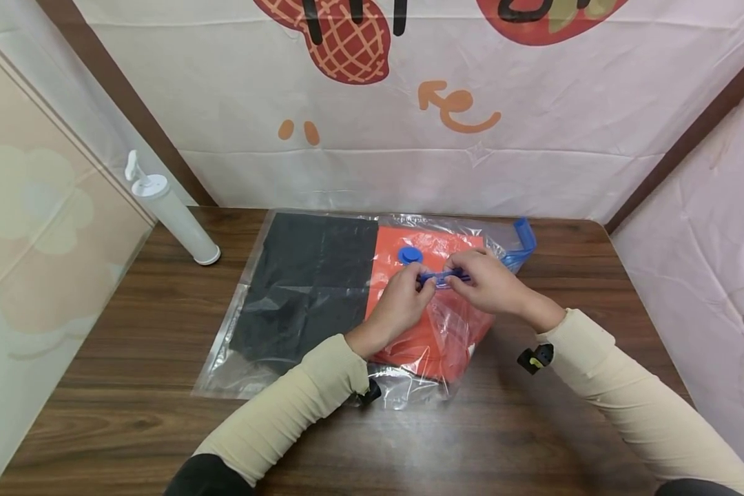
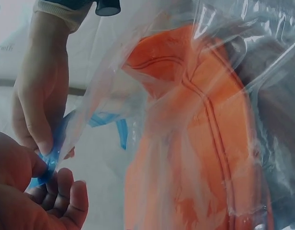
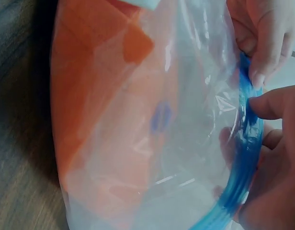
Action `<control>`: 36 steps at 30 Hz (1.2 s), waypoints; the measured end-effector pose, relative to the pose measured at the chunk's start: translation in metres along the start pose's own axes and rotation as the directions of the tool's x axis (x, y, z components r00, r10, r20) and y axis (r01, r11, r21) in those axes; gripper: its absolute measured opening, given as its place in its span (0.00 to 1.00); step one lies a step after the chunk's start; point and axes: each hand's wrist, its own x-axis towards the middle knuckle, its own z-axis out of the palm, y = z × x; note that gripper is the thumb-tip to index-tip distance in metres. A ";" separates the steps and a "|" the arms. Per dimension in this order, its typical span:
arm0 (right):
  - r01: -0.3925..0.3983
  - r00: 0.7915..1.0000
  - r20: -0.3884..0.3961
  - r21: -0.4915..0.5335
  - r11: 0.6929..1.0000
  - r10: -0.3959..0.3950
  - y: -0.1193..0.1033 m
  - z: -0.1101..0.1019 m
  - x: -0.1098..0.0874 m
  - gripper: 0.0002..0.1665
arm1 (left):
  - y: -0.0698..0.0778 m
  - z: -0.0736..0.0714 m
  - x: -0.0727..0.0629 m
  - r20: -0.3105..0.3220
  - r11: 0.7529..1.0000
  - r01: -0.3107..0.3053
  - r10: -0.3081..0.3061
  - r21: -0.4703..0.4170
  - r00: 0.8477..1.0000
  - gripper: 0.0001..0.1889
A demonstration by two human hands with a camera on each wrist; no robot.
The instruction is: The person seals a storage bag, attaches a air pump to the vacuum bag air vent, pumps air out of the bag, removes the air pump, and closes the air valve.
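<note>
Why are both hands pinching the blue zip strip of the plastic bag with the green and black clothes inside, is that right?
Not quite. The clothes are orange and black, not green, as the head view shows. Both hands, left and right, do pinch the blue zip strip of the plastic bag.

Three cameras: one on my head, one on each wrist.

My head view looked forward and down over the table (image 1: 130,344); both wrist views sat very close, facing across my grips, and all three shared the blue zip strip (image 1: 444,277) and orange cloth (image 1: 437,331).
</note>
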 end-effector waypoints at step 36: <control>-0.027 0.999 0.024 0.153 0.988 0.023 0.010 -0.001 -0.001 0.02 | 0.001 -0.005 0.004 0.037 0.994 0.017 -0.021 0.106 0.999 0.06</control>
